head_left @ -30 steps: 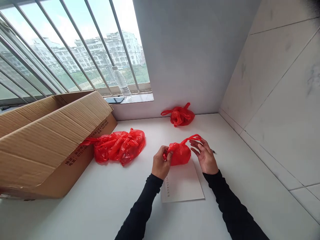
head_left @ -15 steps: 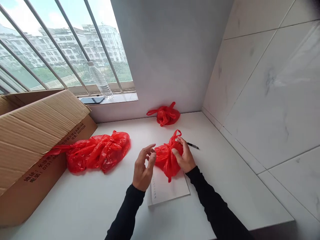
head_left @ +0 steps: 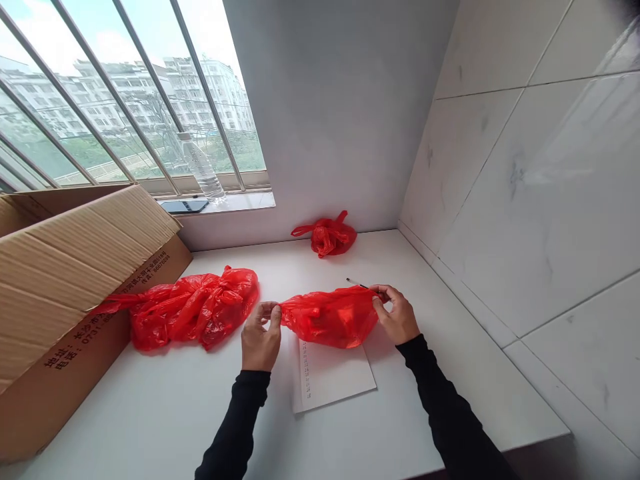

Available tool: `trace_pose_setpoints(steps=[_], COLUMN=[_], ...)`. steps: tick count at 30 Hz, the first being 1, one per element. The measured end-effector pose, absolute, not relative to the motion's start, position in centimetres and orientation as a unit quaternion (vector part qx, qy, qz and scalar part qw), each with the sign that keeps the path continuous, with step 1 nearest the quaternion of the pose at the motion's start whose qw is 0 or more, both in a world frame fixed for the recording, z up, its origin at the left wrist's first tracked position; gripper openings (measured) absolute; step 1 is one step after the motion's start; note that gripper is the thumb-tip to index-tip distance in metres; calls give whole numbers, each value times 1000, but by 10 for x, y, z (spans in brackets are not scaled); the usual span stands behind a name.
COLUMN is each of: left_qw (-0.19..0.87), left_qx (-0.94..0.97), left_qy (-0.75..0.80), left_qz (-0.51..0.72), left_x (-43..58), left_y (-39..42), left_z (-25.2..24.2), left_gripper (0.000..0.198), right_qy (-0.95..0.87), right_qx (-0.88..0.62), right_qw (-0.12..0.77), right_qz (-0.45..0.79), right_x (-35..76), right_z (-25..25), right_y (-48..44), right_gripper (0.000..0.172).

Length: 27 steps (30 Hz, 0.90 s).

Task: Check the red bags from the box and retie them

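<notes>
Between my two hands a red plastic bag (head_left: 330,319) is stretched sideways, with dim shapes showing through its thin film. My left hand (head_left: 262,335) pinches the bag's left end, and my right hand (head_left: 397,312) pinches its right end. Beneath the bag lies a white notepad (head_left: 335,380) with a column of small print along its left side. A black pen (head_left: 356,283) sits just behind the bag, partly hidden by it.
A large red bag (head_left: 200,310) lies to the left against an open cardboard box (head_left: 85,313). Another knotted red bag (head_left: 333,237) rests by the back wall. On the windowsill are a clear bottle (head_left: 201,168) and a phone (head_left: 185,206). A tiled wall (head_left: 525,220) bounds the right.
My hands have moved apart and now grip opposite ends of the red bag. It has gone from a gathered, knotted bundle to a wide, stretched shape.
</notes>
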<state>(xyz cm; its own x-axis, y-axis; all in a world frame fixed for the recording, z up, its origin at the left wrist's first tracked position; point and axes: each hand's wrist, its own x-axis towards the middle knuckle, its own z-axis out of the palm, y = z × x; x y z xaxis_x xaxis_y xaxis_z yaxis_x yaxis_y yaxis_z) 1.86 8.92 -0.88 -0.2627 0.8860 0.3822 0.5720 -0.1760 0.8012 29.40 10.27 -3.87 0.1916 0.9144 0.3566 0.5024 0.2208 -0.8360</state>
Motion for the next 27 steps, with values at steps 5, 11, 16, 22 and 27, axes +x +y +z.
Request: trace_pose_setpoints(steps=[5, 11, 16, 22, 27], left_qw=[90, 122, 96, 333, 375], left_qx=[751, 657, 612, 547, 556], left_qy=[522, 584, 591, 543, 514], left_qz=[394, 461, 517, 543, 535], left_x=[41, 35, 27, 44, 58], left_y=[82, 84, 68, 62, 49], left_z=[3, 8, 15, 21, 25], left_gripper=[43, 28, 28, 32, 60], right_qy=[-671, -549, -593, -798, -848], right_qx=[-567, -627, -568, -469, -470], right_qw=[437, 487, 567, 370, 240], right_qz=[194, 260, 64, 77, 54], right_x=[285, 297, 279, 242, 237], right_z=[-27, -25, 0, 17, 8], right_y=[93, 82, 55, 67, 68], right_gripper=[30, 31, 27, 42, 35])
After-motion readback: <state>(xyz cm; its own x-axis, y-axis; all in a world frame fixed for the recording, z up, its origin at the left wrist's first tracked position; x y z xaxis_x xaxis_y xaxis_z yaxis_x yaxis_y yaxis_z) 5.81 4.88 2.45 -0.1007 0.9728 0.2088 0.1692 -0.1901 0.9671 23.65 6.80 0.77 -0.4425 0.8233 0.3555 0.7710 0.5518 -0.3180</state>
